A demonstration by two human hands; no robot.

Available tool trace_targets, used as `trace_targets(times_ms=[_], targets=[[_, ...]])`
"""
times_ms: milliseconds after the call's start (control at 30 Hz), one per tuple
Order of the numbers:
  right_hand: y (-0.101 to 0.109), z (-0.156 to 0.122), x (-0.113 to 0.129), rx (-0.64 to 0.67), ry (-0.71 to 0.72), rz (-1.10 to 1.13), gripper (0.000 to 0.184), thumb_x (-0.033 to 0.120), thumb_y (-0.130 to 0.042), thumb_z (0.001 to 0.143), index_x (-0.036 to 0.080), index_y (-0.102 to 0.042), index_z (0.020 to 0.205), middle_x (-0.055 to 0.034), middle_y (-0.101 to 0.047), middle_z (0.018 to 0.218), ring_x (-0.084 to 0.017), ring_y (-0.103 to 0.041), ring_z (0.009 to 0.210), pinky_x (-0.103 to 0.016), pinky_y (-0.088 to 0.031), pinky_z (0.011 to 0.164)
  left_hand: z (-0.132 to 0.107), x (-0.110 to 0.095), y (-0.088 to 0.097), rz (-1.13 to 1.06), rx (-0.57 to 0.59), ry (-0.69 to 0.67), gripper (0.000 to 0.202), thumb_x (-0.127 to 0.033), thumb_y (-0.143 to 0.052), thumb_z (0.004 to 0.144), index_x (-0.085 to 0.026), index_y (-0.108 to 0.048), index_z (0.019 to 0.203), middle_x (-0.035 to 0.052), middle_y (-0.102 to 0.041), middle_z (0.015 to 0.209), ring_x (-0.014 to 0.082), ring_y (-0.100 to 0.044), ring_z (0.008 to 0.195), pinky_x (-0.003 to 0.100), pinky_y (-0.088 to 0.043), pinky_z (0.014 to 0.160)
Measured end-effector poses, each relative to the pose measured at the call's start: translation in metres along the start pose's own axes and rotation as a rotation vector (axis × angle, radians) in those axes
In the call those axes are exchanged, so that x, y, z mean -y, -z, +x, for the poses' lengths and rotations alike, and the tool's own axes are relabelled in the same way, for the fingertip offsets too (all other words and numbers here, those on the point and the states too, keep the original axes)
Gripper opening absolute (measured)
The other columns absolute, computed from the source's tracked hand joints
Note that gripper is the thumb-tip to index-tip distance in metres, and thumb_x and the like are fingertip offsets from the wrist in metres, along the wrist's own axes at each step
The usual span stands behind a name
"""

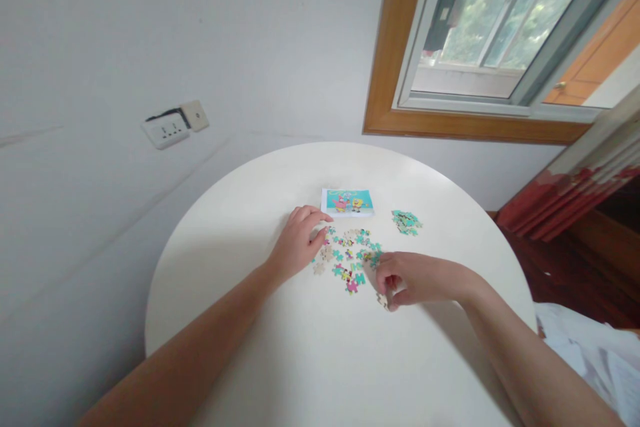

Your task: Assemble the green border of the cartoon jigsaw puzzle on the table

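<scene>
Many small jigsaw puzzle pieces (349, 254) lie scattered on the round white table (310, 360), some with teal and pink print, others showing a plain beige side. My left hand (299, 240) rests at the left edge of this spread, fingers loosely bent and thumb apart, holding nothing. At the right side, my right hand (400, 278) is curled with thumb and fingertips low over the table. A beige puzzle piece (382, 299) shows at its fingertips and appears pinched there. Behind the pieces lies a picture card (349, 203) with cartoon figures on teal.
A separate heap of teal puzzle pieces (407, 221) sits to the right of the card. Beyond the table are a white wall with a socket (167, 130), a wood-framed window (480, 125) and a red and cream curtain (565, 187). White papers (595, 347) lie at the lower right.
</scene>
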State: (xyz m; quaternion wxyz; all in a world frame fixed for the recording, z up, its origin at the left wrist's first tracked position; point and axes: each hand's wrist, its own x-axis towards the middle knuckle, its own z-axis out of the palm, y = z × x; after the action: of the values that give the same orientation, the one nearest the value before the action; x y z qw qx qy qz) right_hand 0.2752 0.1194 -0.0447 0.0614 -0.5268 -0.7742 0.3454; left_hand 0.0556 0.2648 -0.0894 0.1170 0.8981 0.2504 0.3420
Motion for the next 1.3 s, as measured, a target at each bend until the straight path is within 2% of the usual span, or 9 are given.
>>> trace_targets(times_ms=[167, 333, 400, 633, 800, 967, 1100, 1200, 1300], targets=[[0.008, -0.003, -0.007, -0.051, -0.071, -0.035, 0.015, 0.007, -0.058, 0.068, 0.018, -0.065, 0.074, -0.0004, -0.065, 0.076, -0.012, -0.058, 0.067, -0.021, -0.041, 0.059, -0.001, -0.001, 0.001, -0.014, -0.004, -0.005, 0.021, -0.012, -0.051, 0.085, -0.022, -0.06, 0.102, 0.0041, -0.055, 0.102, 0.0204, -0.05, 0.102, 0.037, -0.04, 0.094], [0.01, 0.0, -0.024, -0.274, -0.187, -0.172, 0.017, 0.009, -0.052, 0.069, 0.019, -0.066, 0.073, -0.0024, -0.067, 0.074, -0.015, -0.059, 0.068, -0.024, -0.041, 0.063, -0.001, -0.004, 0.003, -0.025, 0.007, -0.005, 0.02, -0.015, -0.05, 0.085, -0.021, -0.06, 0.101, 0.005, -0.056, 0.101, 0.0209, -0.051, 0.101, 0.038, -0.041, 0.093], [0.01, 0.001, -0.024, -0.314, -0.184, -0.199, 0.016, 0.01, -0.052, 0.069, 0.019, -0.065, 0.073, -0.0033, -0.067, 0.076, -0.015, -0.059, 0.068, -0.025, -0.042, 0.064, -0.001, -0.005, 0.003, -0.032, 0.015, -0.011, 0.019, -0.015, -0.05, 0.086, -0.021, -0.061, 0.101, 0.0055, -0.056, 0.101, 0.0211, -0.051, 0.1, 0.038, -0.041, 0.093], [0.007, 0.001, -0.015, -0.168, -0.114, -0.061, 0.015, 0.014, -0.057, 0.072, 0.019, -0.068, 0.08, -0.0019, -0.068, 0.078, -0.014, -0.059, 0.068, -0.023, -0.042, 0.062, -0.001, -0.006, 0.002, -0.039, 0.03, -0.012, 0.019, -0.016, -0.05, 0.086, -0.021, -0.061, 0.101, 0.0056, -0.057, 0.102, 0.0212, -0.052, 0.1, 0.038, -0.042, 0.092], [0.008, 0.001, -0.015, -0.185, -0.155, -0.049, 0.005, 0.019, -0.063, 0.071, 0.018, -0.066, 0.075, -0.0022, -0.066, 0.074, -0.014, -0.058, 0.065, -0.024, -0.042, 0.06, -0.001, -0.005, 0.002, -0.043, 0.042, -0.013, 0.019, -0.018, -0.05, 0.086, -0.021, -0.061, 0.101, 0.0062, -0.057, 0.101, 0.0215, -0.052, 0.1, 0.039, -0.042, 0.092], [0.01, -0.001, -0.015, -0.172, -0.168, -0.004, 0.008, 0.024, -0.066, 0.07, 0.017, -0.064, 0.075, -0.0019, -0.064, 0.074, -0.014, -0.058, 0.065, -0.023, -0.041, 0.057, -0.001, -0.004, 0.002, -0.042, 0.039, -0.011, 0.019, -0.017, -0.049, 0.087, -0.021, -0.061, 0.101, 0.0058, -0.056, 0.102, 0.021, -0.052, 0.1, 0.038, -0.041, 0.093], [0.008, 0.005, -0.018, -0.226, -0.094, -0.034, 0.004, 0.018, -0.061, 0.074, 0.018, -0.064, 0.077, -0.0021, -0.064, 0.078, -0.014, -0.058, 0.069, -0.024, -0.043, 0.063, -0.001, -0.005, 0.002, -0.04, 0.036, -0.016, 0.019, -0.016, -0.049, 0.086, -0.021, -0.061, 0.101, 0.0056, -0.056, 0.102, 0.021, -0.052, 0.101, 0.037, -0.041, 0.093], [0.006, 0.011, -0.017, -0.299, -0.025, -0.092, 0.011, 0.012, -0.056, 0.075, 0.018, -0.065, 0.079, -0.0031, -0.063, 0.082, -0.013, -0.057, 0.073, -0.025, -0.044, 0.068, -0.001, -0.005, 0.003, -0.037, 0.033, -0.02, 0.019, -0.016, -0.049, 0.086, -0.021, -0.061, 0.101, 0.0056, -0.056, 0.101, 0.0209, -0.052, 0.1, 0.037, -0.041, 0.092], [0.007, 0.009, -0.012, -0.245, 0.022, -0.078, 0.014, 0.012, -0.056, 0.077, 0.018, -0.066, 0.084, -0.0041, -0.062, 0.088, -0.013, -0.058, 0.076, -0.025, -0.045, 0.072, -0.001, -0.005, 0.003, -0.036, 0.033, -0.021, 0.019, -0.016, -0.05, 0.086, -0.021, -0.061, 0.101, 0.0053, -0.056, 0.101, 0.0208, -0.052, 0.1, 0.037, -0.042, 0.092]])
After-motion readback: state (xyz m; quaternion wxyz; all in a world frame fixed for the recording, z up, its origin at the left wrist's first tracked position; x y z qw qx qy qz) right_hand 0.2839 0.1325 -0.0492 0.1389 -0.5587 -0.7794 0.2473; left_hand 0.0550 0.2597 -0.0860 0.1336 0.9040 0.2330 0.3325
